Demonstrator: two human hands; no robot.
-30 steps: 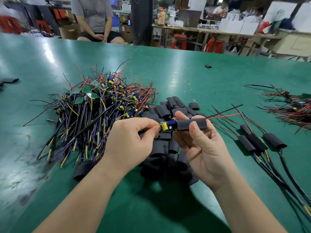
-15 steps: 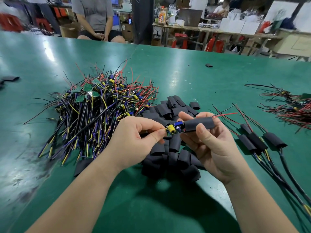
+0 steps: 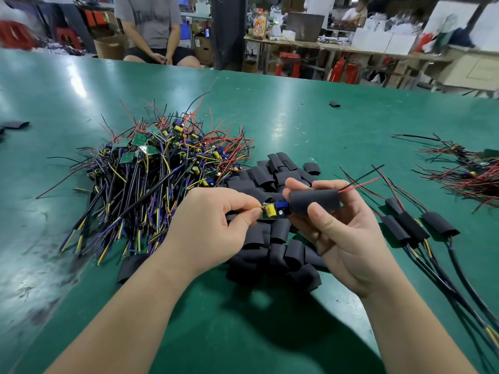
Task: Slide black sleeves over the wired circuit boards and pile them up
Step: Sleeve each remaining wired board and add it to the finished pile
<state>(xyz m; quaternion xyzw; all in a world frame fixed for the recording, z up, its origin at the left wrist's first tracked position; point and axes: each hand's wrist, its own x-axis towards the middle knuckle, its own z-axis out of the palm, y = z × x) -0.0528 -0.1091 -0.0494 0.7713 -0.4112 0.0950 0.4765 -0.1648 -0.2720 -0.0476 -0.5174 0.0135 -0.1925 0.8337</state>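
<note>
half the board [image 3: 273, 212] left fingers [image 3: 247, 216] pinch hides inside the sleeve [image 3: 315, 201] right fingers [image 3: 322, 217] pinch.

A worn green counter [image 3: 297, 125] carries a pile of wired boards [image 3: 151, 179] left of centre, a heap of black sleeves [image 3: 272, 171] at centre, a few sleeved boards [image 3: 413, 228] at right, a wire tangle [image 3: 464, 171] at the right edge, and a stray sleeve [image 3: 334, 104] at upper middle.

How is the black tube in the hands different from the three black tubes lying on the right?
The held sleeve is in the right hand; the three finished sleeves lie on the table. The held sleeve leaves part of its circuit board sticking out, pinched by the left hand; the finished sleeves hide theirs. All are black, with red wires at one end.
</note>
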